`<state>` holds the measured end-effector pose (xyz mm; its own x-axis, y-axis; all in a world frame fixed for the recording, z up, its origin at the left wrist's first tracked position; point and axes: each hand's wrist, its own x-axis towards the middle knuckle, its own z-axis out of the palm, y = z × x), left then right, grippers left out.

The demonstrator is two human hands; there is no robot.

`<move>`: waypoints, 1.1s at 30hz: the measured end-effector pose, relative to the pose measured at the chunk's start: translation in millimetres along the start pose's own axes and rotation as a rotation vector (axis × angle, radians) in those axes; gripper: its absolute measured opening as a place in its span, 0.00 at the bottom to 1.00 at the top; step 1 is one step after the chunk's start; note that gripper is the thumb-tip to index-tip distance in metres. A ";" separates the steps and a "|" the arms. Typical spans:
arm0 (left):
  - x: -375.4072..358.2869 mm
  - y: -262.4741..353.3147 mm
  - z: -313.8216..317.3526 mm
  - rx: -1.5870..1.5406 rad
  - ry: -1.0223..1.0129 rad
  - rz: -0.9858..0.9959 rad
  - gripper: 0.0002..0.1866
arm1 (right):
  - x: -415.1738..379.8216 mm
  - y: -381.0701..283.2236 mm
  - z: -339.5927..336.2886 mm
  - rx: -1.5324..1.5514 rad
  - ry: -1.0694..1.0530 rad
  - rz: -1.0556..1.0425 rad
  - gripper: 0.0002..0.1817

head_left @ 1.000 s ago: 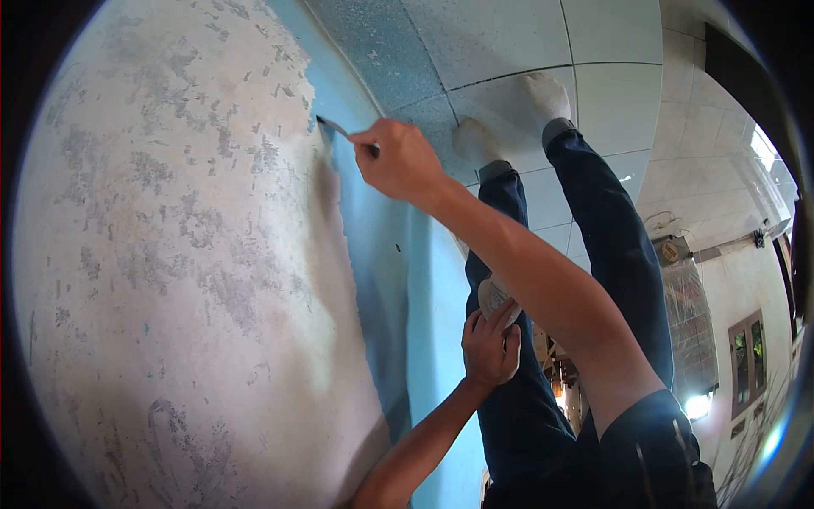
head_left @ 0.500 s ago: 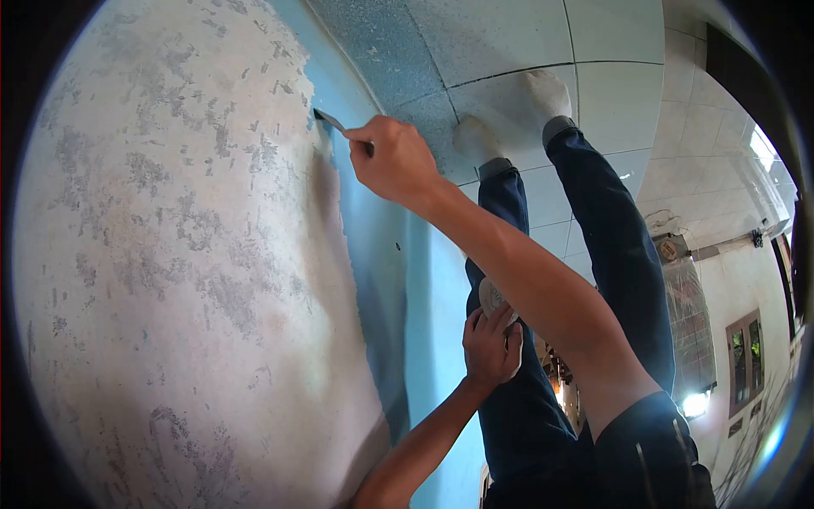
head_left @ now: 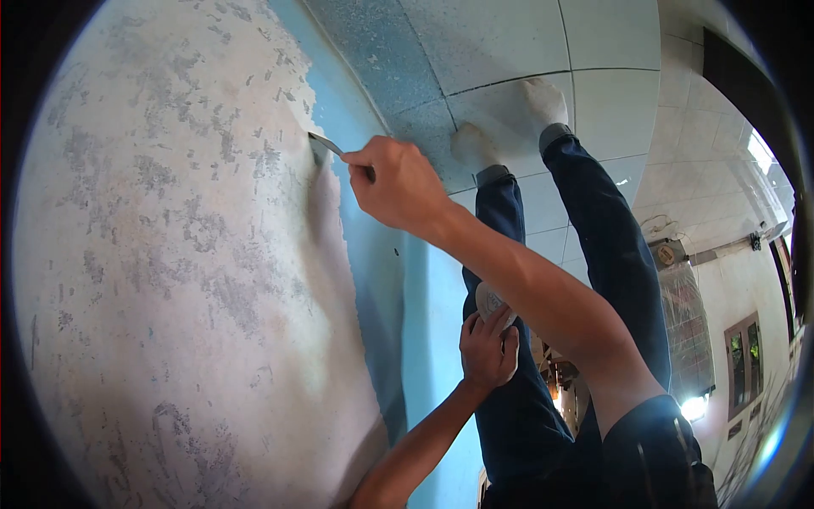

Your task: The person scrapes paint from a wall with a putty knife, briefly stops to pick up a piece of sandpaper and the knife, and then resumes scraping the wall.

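My right hand (head_left: 394,178) is closed around a scraper (head_left: 326,143), whose thin blade meets the wall where the pale, grey-patched surface (head_left: 186,237) borders the blue paint (head_left: 373,280). Most of the scraper's handle is hidden in the fist. Down by my thigh, my left hand (head_left: 489,349) has its fingers closed on a round, pale, disc-like object (head_left: 490,300) with faint markings. My right forearm passes close above that object, and I cannot make out its exact kind.
My feet in light socks (head_left: 547,102) stand on large floor tiles (head_left: 483,38), dusty near the wall. Dark trousers (head_left: 606,220) cover my legs. Farther right are a plastic-wrapped stack (head_left: 688,327), a bright lamp (head_left: 694,408) and a window (head_left: 744,360).
My right hand and the scraper have moved a little down the picture along the paint border. The left hand and its round object have stayed nearly still.
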<state>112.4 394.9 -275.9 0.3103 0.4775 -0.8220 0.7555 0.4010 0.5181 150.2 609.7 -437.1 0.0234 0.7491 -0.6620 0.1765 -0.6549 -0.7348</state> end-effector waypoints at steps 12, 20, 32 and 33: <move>1.9 3.7 -3.5 0.019 0.049 -0.012 0.22 | 13.3 23.4 6.7 0.012 0.014 0.004 0.14; 1.6 3.3 -4.3 0.005 0.043 -0.012 0.21 | 31.3 11.2 -3.3 0.005 -0.115 0.131 0.14; -3.8 -5.0 0.6 0.038 0.001 0.012 0.22 | 13.9 1.3 4.5 0.005 0.011 0.069 0.14; -1.4 -2.6 -0.8 0.022 0.005 0.005 0.22 | 18.4 4.2 6.1 0.005 0.019 0.078 0.14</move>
<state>109.6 393.7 -275.9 0.3114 0.4836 -0.8180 0.7661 0.3815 0.5172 145.5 620.1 -453.3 0.0560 0.6972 -0.7147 0.1686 -0.7121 -0.6815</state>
